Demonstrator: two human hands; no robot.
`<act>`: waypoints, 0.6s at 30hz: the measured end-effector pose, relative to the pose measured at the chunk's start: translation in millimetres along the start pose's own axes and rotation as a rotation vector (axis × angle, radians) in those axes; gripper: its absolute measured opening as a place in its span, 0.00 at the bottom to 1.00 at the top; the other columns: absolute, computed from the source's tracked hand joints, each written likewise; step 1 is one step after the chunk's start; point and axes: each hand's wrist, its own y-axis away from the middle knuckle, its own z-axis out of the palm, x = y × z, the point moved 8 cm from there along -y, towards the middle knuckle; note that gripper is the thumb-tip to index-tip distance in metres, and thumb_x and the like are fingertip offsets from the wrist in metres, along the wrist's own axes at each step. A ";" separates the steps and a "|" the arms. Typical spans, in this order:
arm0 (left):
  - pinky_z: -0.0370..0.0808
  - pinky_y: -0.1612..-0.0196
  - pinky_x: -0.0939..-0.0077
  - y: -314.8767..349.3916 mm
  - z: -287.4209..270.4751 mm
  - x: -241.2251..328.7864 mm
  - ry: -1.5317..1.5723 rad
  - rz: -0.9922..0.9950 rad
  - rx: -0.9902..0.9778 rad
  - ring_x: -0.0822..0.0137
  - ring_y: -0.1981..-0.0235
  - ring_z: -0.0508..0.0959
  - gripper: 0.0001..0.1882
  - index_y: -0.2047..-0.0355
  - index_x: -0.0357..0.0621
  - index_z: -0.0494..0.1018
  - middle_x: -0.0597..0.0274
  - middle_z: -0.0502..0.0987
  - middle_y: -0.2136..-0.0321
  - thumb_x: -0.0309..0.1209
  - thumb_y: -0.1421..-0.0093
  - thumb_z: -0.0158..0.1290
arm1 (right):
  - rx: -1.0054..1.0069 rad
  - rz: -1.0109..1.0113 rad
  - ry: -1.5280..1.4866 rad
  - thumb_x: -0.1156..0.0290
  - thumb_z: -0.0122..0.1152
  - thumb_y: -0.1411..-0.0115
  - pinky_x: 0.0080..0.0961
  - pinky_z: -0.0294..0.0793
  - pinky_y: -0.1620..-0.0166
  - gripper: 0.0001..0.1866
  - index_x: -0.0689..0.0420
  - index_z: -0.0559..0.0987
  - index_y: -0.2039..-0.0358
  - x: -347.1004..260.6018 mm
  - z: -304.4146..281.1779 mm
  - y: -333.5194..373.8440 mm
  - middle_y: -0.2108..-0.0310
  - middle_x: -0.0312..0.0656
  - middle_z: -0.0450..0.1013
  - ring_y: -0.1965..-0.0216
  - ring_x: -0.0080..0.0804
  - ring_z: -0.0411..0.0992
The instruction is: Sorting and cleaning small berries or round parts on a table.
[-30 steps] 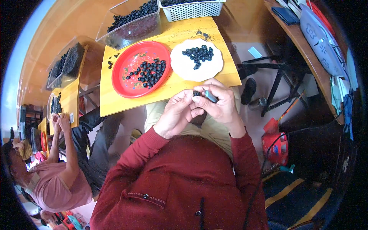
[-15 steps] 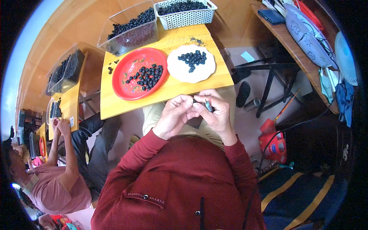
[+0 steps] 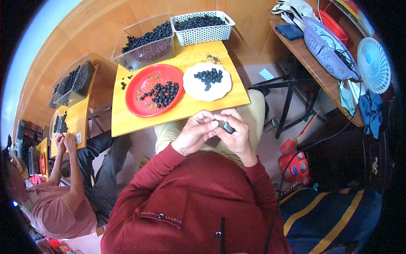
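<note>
Above my lap, just off the near edge of the yellow table (image 3: 182, 113), my two hands are brought together. My left hand (image 3: 195, 132) is closed in a pinch; whatever lies between its fingertips is too small and covered to make out. Closed around a slim tool with a teal end (image 3: 229, 128) is my right hand (image 3: 239, 136); the tool's tip is hidden. On the table, a red plate (image 3: 134, 91) bears many small dark round beads or berries (image 3: 165, 95). Beside it, a scalloped white plate (image 3: 216, 93) carries a smaller cluster of them (image 3: 209, 77).
At the table's back stand a clear tub (image 3: 146, 63) and a white perforated basket (image 3: 203, 37), both full of dark round pieces. Left, another person (image 3: 63, 207) works at a similar table. Right are a wooden side table (image 3: 304, 59), a fan (image 3: 373, 65) and a red bucket (image 3: 294, 168).
The view has shifted slightly, so the tables and plates sit a little lower. My hands stay together, with fingers slightly re-angled around the tool.
</note>
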 end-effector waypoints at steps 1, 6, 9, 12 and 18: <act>0.78 0.54 0.74 0.2 -0.3 0.1 0.000 0.001 -0.001 0.73 0.61 0.78 0.04 0.60 0.45 0.74 0.65 0.77 0.62 0.27 0.35 0.55 | 0.018 -0.009 0.037 0.80 0.69 0.49 0.24 0.74 0.60 0.18 0.59 0.82 0.55 -0.5 -1.6 0.1 0.62 0.41 0.74 0.62 0.28 0.75; 0.79 0.55 0.73 -1.2 3.8 -1.1 0.037 -0.080 -0.024 0.72 0.61 0.78 0.06 0.60 0.45 0.74 0.65 0.77 0.62 0.32 0.33 0.52 | 0.088 0.032 -0.034 0.77 0.72 0.48 0.18 0.70 0.65 0.16 0.63 0.82 0.57 9.5 -5.6 3.5 0.63 0.40 0.74 0.67 0.22 0.71; 0.79 0.55 0.72 -2.5 9.2 1.0 0.030 -0.113 -0.017 0.73 0.61 0.78 0.06 0.60 0.45 0.74 0.65 0.77 0.63 0.32 0.33 0.53 | 0.084 0.058 -0.052 0.76 0.72 0.48 0.17 0.69 0.67 0.16 0.63 0.82 0.58 14.2 -6.7 5.4 0.64 0.40 0.74 0.69 0.20 0.70; 0.79 0.55 0.72 -5.9 7.5 -2.0 0.039 -0.127 -0.016 0.72 0.62 0.78 0.06 0.60 0.44 0.74 0.64 0.78 0.63 0.32 0.34 0.53 | 0.087 0.066 -0.082 0.76 0.72 0.48 0.17 0.69 0.68 0.16 0.62 0.83 0.58 16.8 -8.1 6.4 0.64 0.40 0.74 0.70 0.19 0.69; 0.79 0.54 0.73 -13.4 4.5 -10.8 0.028 -0.150 0.000 0.72 0.61 0.79 0.09 0.57 0.40 0.76 0.62 0.79 0.61 0.30 0.34 0.53 | 0.073 0.087 -0.053 0.76 0.71 0.47 0.18 0.68 0.67 0.17 0.60 0.82 0.56 20.6 -14.8 8.9 0.64 0.39 0.74 0.69 0.20 0.69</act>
